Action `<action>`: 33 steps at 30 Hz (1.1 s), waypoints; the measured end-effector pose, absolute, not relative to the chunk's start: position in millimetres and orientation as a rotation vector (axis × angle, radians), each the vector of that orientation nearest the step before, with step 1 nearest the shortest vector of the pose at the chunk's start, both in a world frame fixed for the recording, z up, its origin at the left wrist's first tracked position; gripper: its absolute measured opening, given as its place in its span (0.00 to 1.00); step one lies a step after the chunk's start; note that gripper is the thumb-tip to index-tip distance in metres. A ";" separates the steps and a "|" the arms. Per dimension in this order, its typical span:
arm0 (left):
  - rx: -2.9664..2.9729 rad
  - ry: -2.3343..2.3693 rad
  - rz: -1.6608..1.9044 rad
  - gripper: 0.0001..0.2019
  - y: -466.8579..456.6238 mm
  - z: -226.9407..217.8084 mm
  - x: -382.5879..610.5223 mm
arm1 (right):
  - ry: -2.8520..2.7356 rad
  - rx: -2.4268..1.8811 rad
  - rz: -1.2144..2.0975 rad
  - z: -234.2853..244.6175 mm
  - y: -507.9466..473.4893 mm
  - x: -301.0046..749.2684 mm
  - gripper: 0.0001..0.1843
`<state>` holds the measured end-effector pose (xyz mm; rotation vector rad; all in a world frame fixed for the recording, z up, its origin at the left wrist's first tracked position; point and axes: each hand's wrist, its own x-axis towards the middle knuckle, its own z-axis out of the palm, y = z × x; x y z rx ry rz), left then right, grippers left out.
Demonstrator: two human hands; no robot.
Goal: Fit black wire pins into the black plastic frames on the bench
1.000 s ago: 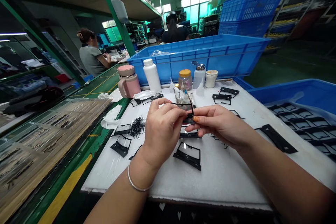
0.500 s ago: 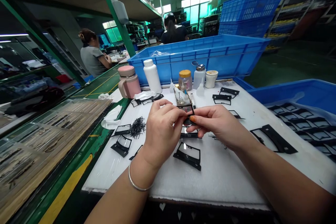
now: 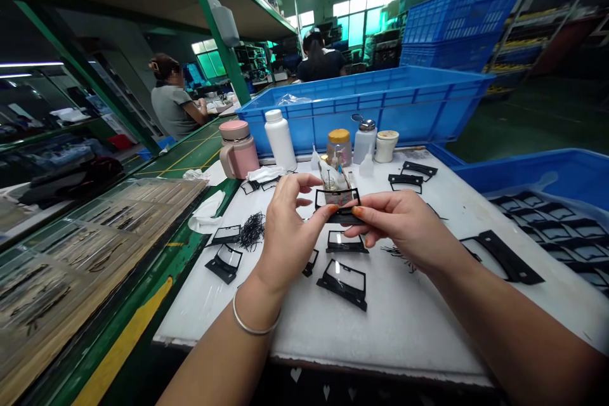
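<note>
A small black plastic frame point(image 3: 343, 218) with a rectangular window is held up in front of me. My right hand point(image 3: 397, 219) pinches its lower right part between thumb and fingers. My left hand point(image 3: 290, 219) has its thumb on the frame's lower bar and its curved index finger by the upper left corner; how the other fingers bear on it is partly hidden. Below lie two similar frames, one close under my hands point(image 3: 346, 247) and one nearer me point(image 3: 343, 284). A pile of thin black strips point(image 3: 252, 231) lies left of my left hand. More strips point(image 3: 398, 256) lie under my right hand.
Behind the white work surface point(image 3: 380, 336) stands a big blue crate point(image 3: 380, 101). Before it are a pink mug point(image 3: 242, 155), a white bottle point(image 3: 280, 143), a yellow-lidded jar point(image 3: 339, 144) and a pump bottle point(image 3: 365, 139). Another blue crate at right holds several frames point(image 3: 547, 222). Two people sit beyond.
My left hand's fingers have spread from a tight pinch, and its thumb now rests on the frame. The frame shows more fully between my hands. The view has shifted slightly.
</note>
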<state>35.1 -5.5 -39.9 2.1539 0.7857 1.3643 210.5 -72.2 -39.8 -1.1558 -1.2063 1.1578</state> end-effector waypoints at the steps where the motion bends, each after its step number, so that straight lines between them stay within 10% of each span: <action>1: 2.099 0.782 1.329 0.15 -4.9 -40.6 35.8 | -1.204 -1.155 1.152 -39.3 -72.6 210.3 0.12; 33: 1.838 0.694 1.096 0.10 2.1 -43.8 34.8 | -1.186 -1.131 1.236 -39.5 -70.6 210.0 0.10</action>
